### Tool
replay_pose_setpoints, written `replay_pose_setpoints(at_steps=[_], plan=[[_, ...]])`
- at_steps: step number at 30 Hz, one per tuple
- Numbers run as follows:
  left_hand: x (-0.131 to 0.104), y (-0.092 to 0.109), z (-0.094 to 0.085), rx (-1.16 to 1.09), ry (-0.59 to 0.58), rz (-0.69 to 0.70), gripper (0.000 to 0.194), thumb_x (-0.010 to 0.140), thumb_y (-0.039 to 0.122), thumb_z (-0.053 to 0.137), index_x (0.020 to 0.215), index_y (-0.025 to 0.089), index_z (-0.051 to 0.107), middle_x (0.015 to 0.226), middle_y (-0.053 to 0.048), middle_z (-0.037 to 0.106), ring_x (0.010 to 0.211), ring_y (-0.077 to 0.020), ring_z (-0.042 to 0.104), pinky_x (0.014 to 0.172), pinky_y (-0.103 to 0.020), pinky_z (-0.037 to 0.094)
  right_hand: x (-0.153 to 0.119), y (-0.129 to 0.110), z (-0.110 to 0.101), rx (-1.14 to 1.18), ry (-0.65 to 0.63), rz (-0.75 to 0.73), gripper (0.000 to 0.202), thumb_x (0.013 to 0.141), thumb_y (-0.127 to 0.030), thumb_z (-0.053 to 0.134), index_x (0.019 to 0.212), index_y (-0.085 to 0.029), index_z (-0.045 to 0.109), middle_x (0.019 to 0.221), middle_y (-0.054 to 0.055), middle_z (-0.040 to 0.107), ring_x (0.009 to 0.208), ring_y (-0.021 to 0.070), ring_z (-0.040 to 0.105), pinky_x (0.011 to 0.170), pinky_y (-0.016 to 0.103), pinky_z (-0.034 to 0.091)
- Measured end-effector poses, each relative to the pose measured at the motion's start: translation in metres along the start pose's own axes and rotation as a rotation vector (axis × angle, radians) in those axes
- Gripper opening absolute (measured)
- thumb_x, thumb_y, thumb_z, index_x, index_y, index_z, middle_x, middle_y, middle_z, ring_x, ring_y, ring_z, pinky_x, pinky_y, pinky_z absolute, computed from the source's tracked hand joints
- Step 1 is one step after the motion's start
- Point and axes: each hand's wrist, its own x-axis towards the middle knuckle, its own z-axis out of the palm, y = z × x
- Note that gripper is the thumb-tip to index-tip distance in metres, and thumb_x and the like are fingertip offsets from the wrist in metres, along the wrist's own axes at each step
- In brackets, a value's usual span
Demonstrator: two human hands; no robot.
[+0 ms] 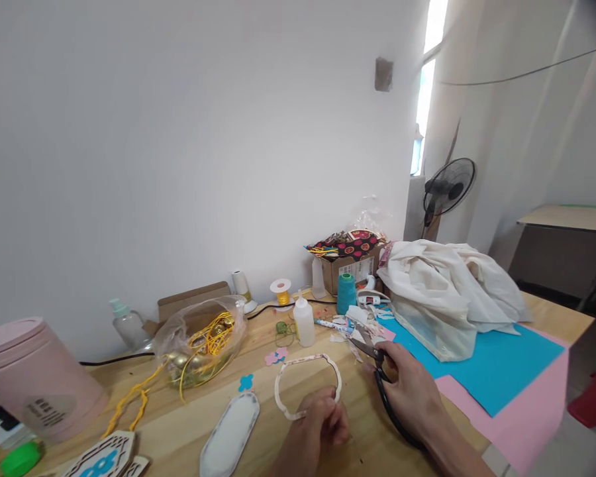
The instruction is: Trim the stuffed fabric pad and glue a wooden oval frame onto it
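Note:
My left hand (322,419) is closed on the lower right edge of a thin, pale ring-shaped frame (277,391) with a wavy outline. In my right hand (413,383) is a pair of black-handled scissors (391,412), blades pointing up and left toward a pile of paper scraps (345,336). Whether the blades touch the scraps I cannot tell. Left of the frame lies an elongated white board (231,434) with a patterned edge. Small blue (246,382) and pink paper flower shapes (273,358) rest near it.
A white squeeze bottle (304,323), teal thread cone (346,295) and yellow thread spool (281,293) stand behind. Blue and pink paper sheets (506,377) and a white cloth-like bag (437,285) lie right. Left are a plastic bag of bells and cords (198,344) and a pink canister (40,377).

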Motion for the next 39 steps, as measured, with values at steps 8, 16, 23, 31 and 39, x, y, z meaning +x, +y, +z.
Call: replay_pose_setpoints(at_steps=[8, 16, 23, 31, 39], plan=[[0.001, -0.007, -0.003, -0.119, -0.005, -0.011, 0.02, 0.065, 0.03, 0.038, 0.047, 0.022, 0.034, 0.042, 0.006, 0.034, 0.042, -0.0088, 0.027, 0.047, -0.026, 0.021, -0.011, -0.006, 0.002, 0.198, -0.05, -0.089, 0.023, 0.073, -0.028, 0.052, 0.094, -0.021, 0.055, 0.085, 0.003, 0.061, 0.077, 0.0197, 0.056, 0.067, 0.029, 0.043], [0.003, -0.012, -0.006, -0.171, -0.006, -0.007, 0.025, 0.063, 0.034, 0.044, 0.043, 0.019, 0.042, 0.039, 0.005, 0.034, 0.039, -0.0087, 0.029, 0.044, -0.026, 0.019, -0.023, -0.037, -0.005, 0.24, -0.157, -0.166, 0.027, 0.07, -0.022, 0.055, 0.097, -0.022, 0.057, 0.074, -0.001, 0.061, 0.06, 0.0152, 0.054, 0.053, 0.024, 0.043], [0.004, -0.006, -0.005, -0.279, 0.148, 0.03, 0.031, 0.077, 0.037, 0.039, 0.063, 0.015, 0.056, 0.045, 0.004, 0.043, 0.044, -0.0095, 0.036, 0.049, -0.024, 0.028, -0.022, -0.014, -0.001, -0.073, 0.036, -0.372, 0.028, 0.072, -0.016, 0.049, 0.098, -0.018, 0.059, 0.084, 0.009, 0.061, 0.078, 0.0233, 0.056, 0.065, 0.034, 0.046], [-0.002, 0.0, -0.005, -0.073, 0.227, 0.026, 0.031, 0.081, 0.043, 0.043, 0.077, 0.017, 0.06, 0.068, -0.002, 0.056, 0.066, -0.0153, 0.05, 0.064, -0.028, 0.039, -0.02, -0.005, -0.009, -0.266, -0.073, -0.353, 0.044, 0.059, -0.003, 0.047, 0.098, -0.02, 0.06, 0.082, 0.008, 0.058, 0.078, 0.0248, 0.052, 0.064, 0.034, 0.042], [-0.007, -0.028, -0.022, 0.461, 0.301, 0.207, 0.024, 0.074, 0.041, 0.051, 0.088, 0.025, 0.062, 0.094, -0.01, 0.063, 0.102, -0.0303, 0.049, 0.089, -0.039, 0.034, -0.019, -0.011, -0.006, -0.273, -0.159, -0.339, 0.036, 0.063, -0.006, 0.047, 0.091, -0.023, 0.06, 0.08, 0.005, 0.056, 0.077, 0.0232, 0.05, 0.063, 0.032, 0.036]])
